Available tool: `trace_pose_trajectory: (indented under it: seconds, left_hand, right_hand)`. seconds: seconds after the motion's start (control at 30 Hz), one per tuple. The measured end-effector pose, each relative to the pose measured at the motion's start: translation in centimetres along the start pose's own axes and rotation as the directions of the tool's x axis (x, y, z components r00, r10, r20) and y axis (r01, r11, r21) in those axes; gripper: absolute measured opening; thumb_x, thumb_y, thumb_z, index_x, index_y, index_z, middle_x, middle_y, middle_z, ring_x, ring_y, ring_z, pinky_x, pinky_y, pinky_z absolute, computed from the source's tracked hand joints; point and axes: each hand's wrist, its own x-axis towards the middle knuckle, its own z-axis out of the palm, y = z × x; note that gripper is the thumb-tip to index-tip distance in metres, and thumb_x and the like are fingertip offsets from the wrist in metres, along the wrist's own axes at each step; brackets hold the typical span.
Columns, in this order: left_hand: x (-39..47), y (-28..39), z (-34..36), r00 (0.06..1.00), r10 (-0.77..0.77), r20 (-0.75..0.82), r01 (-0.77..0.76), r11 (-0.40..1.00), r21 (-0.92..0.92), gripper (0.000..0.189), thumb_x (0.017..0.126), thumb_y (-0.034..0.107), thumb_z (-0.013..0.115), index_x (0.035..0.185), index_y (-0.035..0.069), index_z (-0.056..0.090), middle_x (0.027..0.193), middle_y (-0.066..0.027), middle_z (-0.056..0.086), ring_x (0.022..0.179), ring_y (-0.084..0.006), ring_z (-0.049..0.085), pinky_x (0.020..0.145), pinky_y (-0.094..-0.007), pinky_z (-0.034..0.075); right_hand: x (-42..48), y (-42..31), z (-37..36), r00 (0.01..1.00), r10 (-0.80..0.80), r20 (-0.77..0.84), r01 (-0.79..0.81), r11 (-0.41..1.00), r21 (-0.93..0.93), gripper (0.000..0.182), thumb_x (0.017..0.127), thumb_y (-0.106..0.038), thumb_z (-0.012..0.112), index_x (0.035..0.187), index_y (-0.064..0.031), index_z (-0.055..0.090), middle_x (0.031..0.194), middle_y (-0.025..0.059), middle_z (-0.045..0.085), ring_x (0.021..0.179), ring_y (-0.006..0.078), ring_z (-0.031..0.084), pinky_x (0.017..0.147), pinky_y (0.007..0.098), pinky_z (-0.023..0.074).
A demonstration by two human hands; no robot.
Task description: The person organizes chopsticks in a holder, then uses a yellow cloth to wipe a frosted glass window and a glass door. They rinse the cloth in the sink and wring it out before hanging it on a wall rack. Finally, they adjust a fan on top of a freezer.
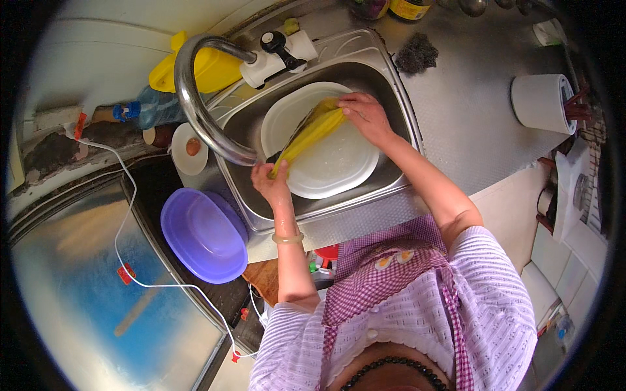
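Observation:
A yellow cloth [315, 132] with a dark side is stretched between my two hands, above a white oval basin [342, 168] in the stainless steel sink [398, 117]. My left hand [273, 183] grips its lower left end near the tip of the curved chrome faucet spout [183, 93]. The upper right end is pinched in the fingers of my right hand [367, 117], over the basin's far right side. A little water with small bubbles seems to lie in the basin. Whether water runs from the spout I cannot tell.
Left of the sink stand a purple plastic basin [203, 234] and a white dish [183, 163] with a round brown thing. A yellow basin [205, 68] is behind the faucet. On the counter at right are a dark scouring pad [417, 54] and a white canister [540, 103].

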Motion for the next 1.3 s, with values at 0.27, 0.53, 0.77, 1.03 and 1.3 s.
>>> trace_pose_trajectory:
  seconds: [0.27,0.53,0.77,1.03,1.3]
  left_hand:
    - [-1.6,3.0,-0.9,0.887,0.086,0.453,-0.299,0.856,0.422,0.048,0.073,0.016,0.074,0.111,-0.003,0.051,0.137,-0.0277,0.040,0.124,-0.0391,0.043,0.106,-0.0418,0.032]
    - [0.1,-8.3,6.4,0.654,-0.218,0.725,-0.600,0.433,0.672,0.080,0.072,0.031,0.075,0.133,-0.006,0.040,0.139,-0.0263,0.038,0.124,-0.0395,0.044,0.104,-0.0421,0.036]
    - [-0.7,-7.7,6.8,0.625,-0.482,0.615,0.549,0.831,0.093,0.052,0.087,0.038,0.060,0.130,0.011,0.046,0.131,-0.0123,0.052,0.114,-0.0240,0.055,0.084,-0.0442,0.049]
    - [0.1,-7.3,7.6,0.482,-0.226,0.847,0.871,0.233,-0.433,0.071,0.090,0.065,0.040,0.130,0.008,0.049,0.129,-0.0077,0.053,0.119,-0.0248,0.049,0.103,-0.0450,0.038]
    - [-1.4,-1.5,8.0,0.496,-0.273,0.824,0.866,0.078,-0.495,0.051,0.097,0.042,0.043,0.133,0.007,0.044,0.131,-0.0084,0.052,0.119,-0.0225,0.050,0.104,-0.0393,0.038]
  right_hand:
    - [-2.1,-0.7,0.6,0.949,-0.010,0.315,0.158,0.881,-0.447,0.035,0.074,-0.012,0.060,0.109,-0.0079,0.065,0.130,0.0138,0.051,0.115,0.0318,0.049,0.098,0.0434,0.0401]
    - [-3.1,2.2,7.2,0.702,0.432,0.566,0.071,0.748,-0.659,0.061,0.071,-0.015,0.069,0.128,-0.0098,0.049,0.124,0.0189,0.048,0.117,0.0359,0.045,0.099,0.0467,0.0387]
    - [-3.7,4.0,7.0,0.926,0.295,0.237,-0.141,0.851,-0.507,0.063,0.069,-0.023,0.076,0.125,-0.0087,0.050,0.124,0.0204,0.046,0.119,0.0363,0.043,0.102,0.0409,0.0382]
    - [-5.2,-2.1,11.8,0.826,0.227,0.516,-0.333,0.935,0.122,0.045,0.066,-0.024,0.074,0.107,-0.0097,0.063,0.109,0.0135,0.060,0.108,0.0327,0.055,0.095,0.0443,0.0420]
    - [-3.8,-6.6,9.7,0.916,0.243,0.320,-0.223,0.970,-0.099,0.038,0.073,-0.045,0.066,0.083,-0.0081,0.066,0.084,0.0169,0.065,0.083,0.0376,0.062,0.076,0.0461,0.0496]
